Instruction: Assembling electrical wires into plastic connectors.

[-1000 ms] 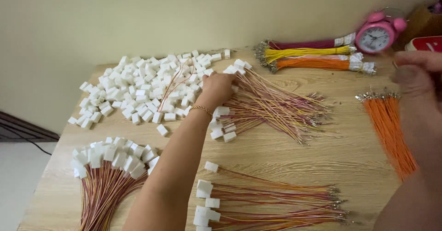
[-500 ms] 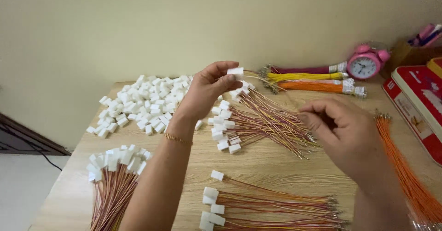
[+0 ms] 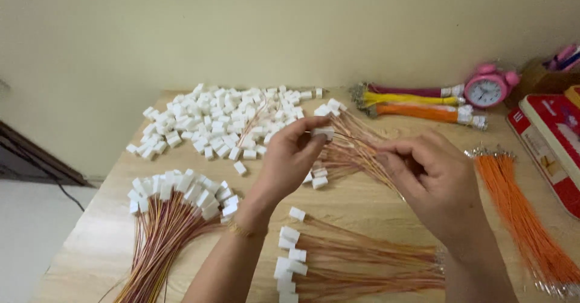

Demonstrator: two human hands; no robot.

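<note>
The left hand (image 3: 290,158) pinches a white connector housing (image 3: 323,132) between thumb and fingertips, just right of the heap of loose housings (image 3: 223,119) on the counter (image 3: 356,203). The right hand (image 3: 432,179) is closed on a thin wire (image 3: 356,140) leading into it, though the grip itself seems partly hidden. The housing's long axis lies roughly level, pointing at the right hand. A skewed push could bend the wire's tip or miss the slot.

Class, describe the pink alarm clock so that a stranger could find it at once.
Start at the wooden table and go to its far right edge by the wall. The clock stands where three tied wire bundles end; it is the only round pink thing there.
</note>
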